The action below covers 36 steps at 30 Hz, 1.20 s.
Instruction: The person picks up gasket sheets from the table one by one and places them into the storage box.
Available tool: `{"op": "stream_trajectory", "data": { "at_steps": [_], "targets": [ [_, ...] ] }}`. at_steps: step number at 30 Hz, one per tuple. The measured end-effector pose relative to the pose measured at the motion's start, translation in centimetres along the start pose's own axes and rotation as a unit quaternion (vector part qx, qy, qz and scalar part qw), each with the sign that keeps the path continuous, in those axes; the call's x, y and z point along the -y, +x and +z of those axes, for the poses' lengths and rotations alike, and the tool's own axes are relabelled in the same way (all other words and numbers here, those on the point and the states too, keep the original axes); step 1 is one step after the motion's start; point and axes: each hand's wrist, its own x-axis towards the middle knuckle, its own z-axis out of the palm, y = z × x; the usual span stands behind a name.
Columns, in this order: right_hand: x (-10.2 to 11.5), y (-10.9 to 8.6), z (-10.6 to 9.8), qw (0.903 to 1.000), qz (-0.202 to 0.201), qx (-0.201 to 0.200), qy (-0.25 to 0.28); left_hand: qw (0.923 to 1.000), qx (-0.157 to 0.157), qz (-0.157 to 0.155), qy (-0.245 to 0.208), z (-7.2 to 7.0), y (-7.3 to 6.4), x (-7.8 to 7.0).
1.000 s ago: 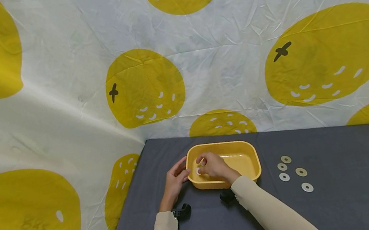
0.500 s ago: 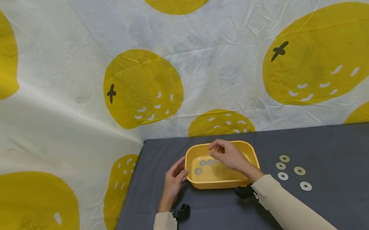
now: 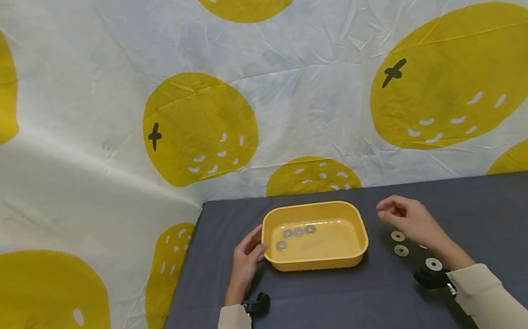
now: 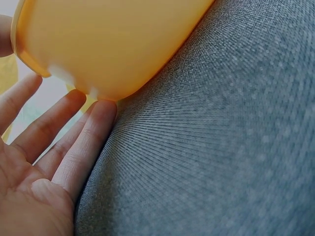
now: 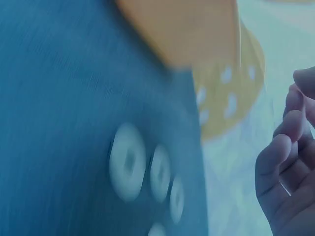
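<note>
As seen from above: white fruit-printed fabric (image 3: 310,98) behind a dark grey cloth-covered table (image 3: 337,321). On it, a yellow rectangular plastic tub (image 3: 312,263), lightly pinched at its left end by the left hand (image 3: 244,261). To its right, the right hand (image 3: 414,222), loosely curled, nothing visible in it. Inside the tub, 4 flat grey metal rings (image 3: 295,233); near the right hand, at least 4 more.

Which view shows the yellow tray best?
Head view: it shows the whole yellow tray, with its full rim and the four washers inside. Left wrist has only a close-up of the outer wall and a bit of rim, no inside. Right wrist catches just a blurred piece, cut off by the top edge.
</note>
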Motion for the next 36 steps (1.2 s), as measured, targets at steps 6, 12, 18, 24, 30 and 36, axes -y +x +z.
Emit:
{"op": "stream_trajectory", "data": {
  "at_steps": [6,12,18,24,30,36],
  "targets": [
    [-3.2,-2.5,-3.3,0.9985,0.034,-0.001,-0.042,1.0,-0.004,-0.005,0.005,0.1,0.1,0.0],
    [-5.2,-3.7,-4.5,0.9941,0.045,0.043,-0.089,0.9999,-0.005,-0.006,0.007,-0.1,0.2,0.2],
    [-6.5,-4.0,-4.9,0.9907,0.048,0.068,-0.108,1.0,-0.005,-0.008,0.003,-0.1,0.3,0.2],
    [-7.1,-4.3,-4.9,0.9874,0.052,0.082,-0.125,1.0,-0.003,-0.002,0.009,0.1,0.1,0.1],
    [-6.7,-4.3,-4.8,0.9876,0.047,0.081,-0.126,0.9998,-0.018,0.009,0.006,0.0,1.0,2.2],
    [-6.7,-4.1,-4.6,0.9855,0.042,0.088,-0.139,0.9996,-0.025,0.009,0.005,-0.2,1.4,3.3]
  ]
}}
